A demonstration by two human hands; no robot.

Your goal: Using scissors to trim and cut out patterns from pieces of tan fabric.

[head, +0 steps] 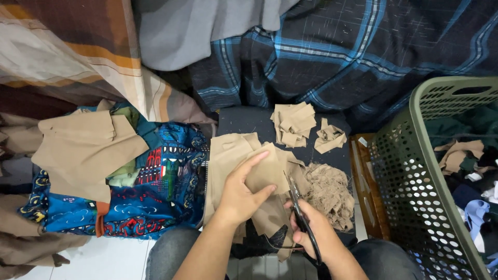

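Note:
My left hand (243,193) pinches a piece of tan cloth (267,168) between thumb and fingers, over a larger tan piece (228,155) that lies on a dark board (244,120). My right hand (316,233) grips black scissors (300,207), their blades pointing up at the right edge of the held cloth. A heap of frayed tan scraps and threads (329,189) lies just right of the scissors. Two small stacks of cut tan pieces (293,123) (330,137) sit at the far side of the board.
A green perforated laundry basket (410,181) with mixed cloth stands on the right. On the left lies tan fabric (85,148) over blue patterned cloth (155,192). Plaid fabric (337,57) and striped fabric (62,46) hang behind. My knees in jeans (171,254) are below.

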